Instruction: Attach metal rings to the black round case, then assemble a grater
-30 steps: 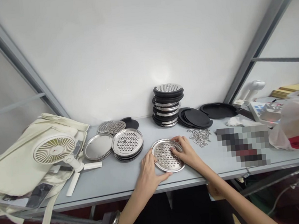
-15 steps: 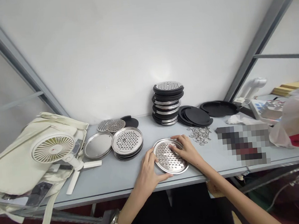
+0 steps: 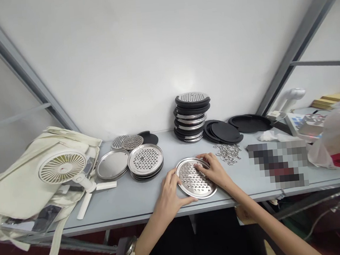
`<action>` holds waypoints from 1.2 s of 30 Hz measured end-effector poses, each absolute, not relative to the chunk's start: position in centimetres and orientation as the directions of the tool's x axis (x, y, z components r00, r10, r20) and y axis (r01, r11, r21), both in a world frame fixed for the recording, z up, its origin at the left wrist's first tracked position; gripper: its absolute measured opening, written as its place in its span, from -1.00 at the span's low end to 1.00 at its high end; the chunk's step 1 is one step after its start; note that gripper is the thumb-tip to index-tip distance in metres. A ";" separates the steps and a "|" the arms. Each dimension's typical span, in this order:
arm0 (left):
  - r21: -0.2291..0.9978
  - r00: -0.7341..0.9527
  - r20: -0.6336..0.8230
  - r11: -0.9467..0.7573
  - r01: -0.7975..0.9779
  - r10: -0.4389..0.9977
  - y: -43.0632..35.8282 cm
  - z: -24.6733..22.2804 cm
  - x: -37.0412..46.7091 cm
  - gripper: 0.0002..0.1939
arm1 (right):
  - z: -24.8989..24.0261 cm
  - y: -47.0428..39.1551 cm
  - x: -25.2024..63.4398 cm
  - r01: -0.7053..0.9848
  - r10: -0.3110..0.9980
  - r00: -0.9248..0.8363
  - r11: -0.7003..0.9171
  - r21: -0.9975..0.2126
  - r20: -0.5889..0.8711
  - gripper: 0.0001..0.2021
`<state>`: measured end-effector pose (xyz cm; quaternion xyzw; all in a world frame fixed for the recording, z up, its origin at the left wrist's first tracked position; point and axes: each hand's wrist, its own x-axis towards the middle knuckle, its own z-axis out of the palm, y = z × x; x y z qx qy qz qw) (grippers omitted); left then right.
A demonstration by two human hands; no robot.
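A round metal grater plate with raised holes lies near the table's front edge. My left hand grips its left rim, with the thumb along the front and the fingers on the side. On the far right rim is my right hand, its thumb resting on the perforated face and its fingers curled over the edge. To the left stands a stack of similar grater plates, beside some plain metal discs. A pile of small metal rings or hooks lies to the right.
A tall stack of black and metal discs stands against the wall. Black round holders lie right of it. A white fan and a cream bag occupy the left end. A plastic bag sits at the right.
The whole view has shifted very slightly. Both hands keep their grip on the grater plate, with no clear movement of it on the table.
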<state>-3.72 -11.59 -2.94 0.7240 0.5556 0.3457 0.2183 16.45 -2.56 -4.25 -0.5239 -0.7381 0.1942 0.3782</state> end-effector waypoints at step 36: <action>0.032 0.090 0.806 -0.195 0.980 0.585 -9.7 5.3 -12.2 -0.87 | -4.3 -2.3 16.6 0.470 0.882 -0.048 0.434 -0.769 0.469 -0.88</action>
